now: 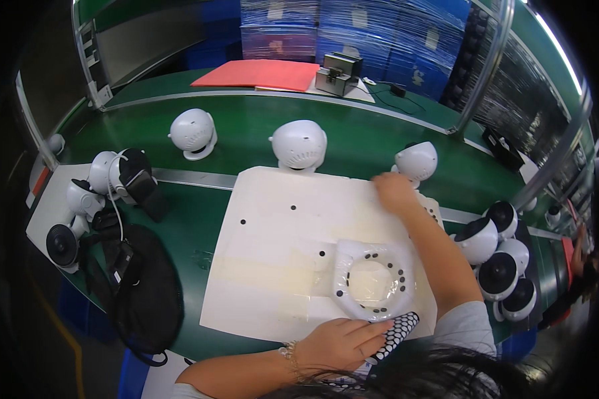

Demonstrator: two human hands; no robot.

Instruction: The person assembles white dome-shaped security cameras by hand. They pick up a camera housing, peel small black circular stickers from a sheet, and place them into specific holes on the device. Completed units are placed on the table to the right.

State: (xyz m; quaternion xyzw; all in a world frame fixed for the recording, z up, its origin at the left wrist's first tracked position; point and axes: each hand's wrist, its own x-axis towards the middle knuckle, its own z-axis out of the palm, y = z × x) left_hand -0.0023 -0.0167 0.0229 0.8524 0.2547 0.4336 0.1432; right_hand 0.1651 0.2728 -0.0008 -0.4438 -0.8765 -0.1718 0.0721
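Observation:
My left hand [343, 346] lies at the front edge of a white board [266, 266], its fingers closed on a strip covered in black round dots [398, 334]. Just beyond it is a white, clear-wrapped ring [343, 276] with several black dots stuck around it. My right hand [396, 193] reaches to the board's far right corner, its fingers curled. It is right beside a white round-headed camera [417, 161], perhaps touching its base. What those fingers hold, if anything, is hidden. A few loose black dots [322, 253] lie on the board.
Two more white cameras [299, 143] [193, 132] stand along the far side. Several others crowd the right [499, 269] and left [80, 199]. A black bag [150, 286] with an adapter [126, 264] lies left. Behind are a red sheet [256, 74], a metal case [337, 74] and metal posts [486, 66].

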